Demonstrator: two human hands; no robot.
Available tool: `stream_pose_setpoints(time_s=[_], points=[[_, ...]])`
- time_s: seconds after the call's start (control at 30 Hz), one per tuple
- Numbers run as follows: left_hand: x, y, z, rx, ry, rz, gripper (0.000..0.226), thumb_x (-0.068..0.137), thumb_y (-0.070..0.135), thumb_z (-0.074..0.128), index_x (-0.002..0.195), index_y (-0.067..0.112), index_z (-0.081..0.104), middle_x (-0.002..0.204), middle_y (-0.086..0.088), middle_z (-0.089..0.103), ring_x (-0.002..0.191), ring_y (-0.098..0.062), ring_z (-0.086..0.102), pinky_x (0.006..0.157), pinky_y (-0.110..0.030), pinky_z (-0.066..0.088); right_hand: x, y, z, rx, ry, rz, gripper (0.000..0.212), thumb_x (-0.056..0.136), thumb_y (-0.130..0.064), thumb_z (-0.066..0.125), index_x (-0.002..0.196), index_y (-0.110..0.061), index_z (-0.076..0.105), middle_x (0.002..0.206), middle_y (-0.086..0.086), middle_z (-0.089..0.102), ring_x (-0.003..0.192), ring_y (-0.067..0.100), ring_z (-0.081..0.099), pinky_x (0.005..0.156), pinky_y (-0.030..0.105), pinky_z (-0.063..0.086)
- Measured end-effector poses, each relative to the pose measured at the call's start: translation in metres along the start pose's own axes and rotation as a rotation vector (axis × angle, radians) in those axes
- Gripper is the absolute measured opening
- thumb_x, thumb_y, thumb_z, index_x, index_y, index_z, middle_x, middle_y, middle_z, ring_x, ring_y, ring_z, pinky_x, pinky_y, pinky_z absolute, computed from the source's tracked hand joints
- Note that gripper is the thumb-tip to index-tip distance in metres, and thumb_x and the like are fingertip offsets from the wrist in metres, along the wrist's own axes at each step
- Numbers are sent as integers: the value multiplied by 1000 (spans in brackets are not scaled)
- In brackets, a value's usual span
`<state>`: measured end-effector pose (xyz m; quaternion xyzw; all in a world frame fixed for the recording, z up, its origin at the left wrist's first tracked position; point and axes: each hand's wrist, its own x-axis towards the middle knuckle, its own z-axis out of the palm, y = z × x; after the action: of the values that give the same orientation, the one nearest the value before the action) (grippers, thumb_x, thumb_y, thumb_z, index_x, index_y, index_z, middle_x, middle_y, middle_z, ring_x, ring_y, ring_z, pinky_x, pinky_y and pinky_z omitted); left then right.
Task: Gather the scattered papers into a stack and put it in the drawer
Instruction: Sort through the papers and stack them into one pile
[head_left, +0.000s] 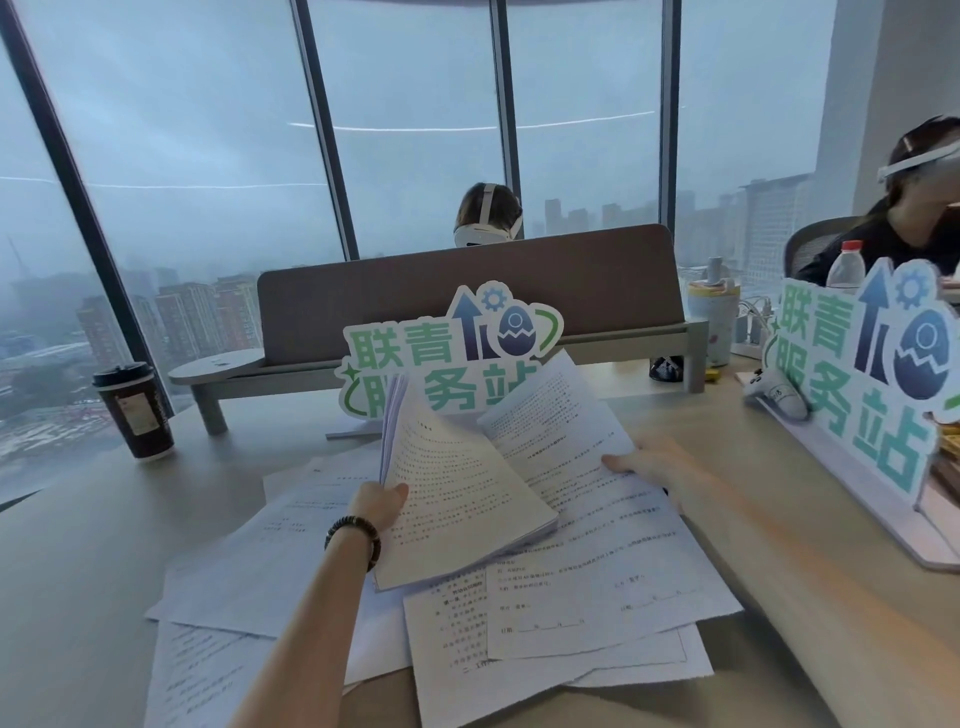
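Observation:
My left hand grips a thick stack of printed papers by its left edge and holds it tilted up above the desk. My right hand pinches the lower right edge of a single printed sheet, lifted and leaning behind the stack. Several more white sheets lie scattered and overlapping on the desk below both hands, spreading to the left. No drawer is in view.
A dark paper coffee cup stands at the left. A green and white cut-out sign stands behind the papers, another sign at the right. A grey desk divider crosses the back. Two people in headsets sit beyond.

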<state>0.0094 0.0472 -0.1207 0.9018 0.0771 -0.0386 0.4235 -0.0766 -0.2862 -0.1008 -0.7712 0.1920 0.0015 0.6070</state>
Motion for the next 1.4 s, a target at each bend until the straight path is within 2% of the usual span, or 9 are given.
stream_pose_setpoints(time_s=[0.23,0.37,0.47,0.73,0.83,0.9,1.1,1.23,1.4], points=[[-3,4,-7,-60,-17,2,47,98,32,51,129,-3,52,123,-19,61,112,-35,60,92,-37,49,-5,0,-1,108,-181,93,33,91,-20,69,119,-4,65,112,21,72,107,37,68,102,50,49],[-2,3,-2,-160,-86,-8,45,93,34,59,121,-1,59,119,-18,65,106,-35,64,96,-47,52,0,-7,-1,87,-181,73,34,90,-12,69,121,0,64,114,21,71,105,37,68,96,49,52],[-11,8,9,-58,-118,-2,44,97,31,54,126,-3,55,113,-13,62,97,-27,60,86,-31,49,2,-19,-3,89,-173,37,51,74,-15,82,120,2,65,114,21,71,104,36,69,96,48,53],[-16,14,14,51,-83,26,49,100,31,49,134,-4,50,134,-19,57,122,-33,55,93,-32,44,-20,-77,3,-1,-67,-183,23,87,-20,74,96,0,67,95,10,70,72,17,66,54,23,50],[-18,15,15,50,-85,34,52,99,31,50,137,-5,47,137,-20,54,125,-33,52,97,-33,42,-26,-98,6,-167,-57,-249,57,79,-41,77,116,2,67,114,8,68,95,22,68,86,37,55],[-19,15,14,33,-82,41,52,99,31,50,135,-7,47,136,-20,54,125,-33,52,95,-33,42,-34,-109,7,-282,-35,-300,57,83,-44,73,118,1,68,117,9,66,106,26,65,98,40,50],[-26,18,12,-91,-67,67,45,98,28,53,126,-8,53,113,-15,61,102,-29,58,83,-30,45,-43,-133,2,21,-157,-349,29,90,-21,69,110,0,69,107,9,71,86,17,69,80,28,54],[-28,14,7,-426,-120,57,35,94,25,61,115,-3,63,102,-16,70,89,-32,68,78,-40,58,-47,-137,-12,201,-300,-319,17,97,-16,58,100,-3,68,86,6,76,68,14,74,56,22,57],[-35,18,3,-669,-255,91,24,96,21,59,108,1,65,97,-18,72,83,-31,70,67,-38,61,-40,-120,-24,184,-206,-267,41,92,-17,66,128,1,61,117,16,70,97,29,69,96,41,53]])
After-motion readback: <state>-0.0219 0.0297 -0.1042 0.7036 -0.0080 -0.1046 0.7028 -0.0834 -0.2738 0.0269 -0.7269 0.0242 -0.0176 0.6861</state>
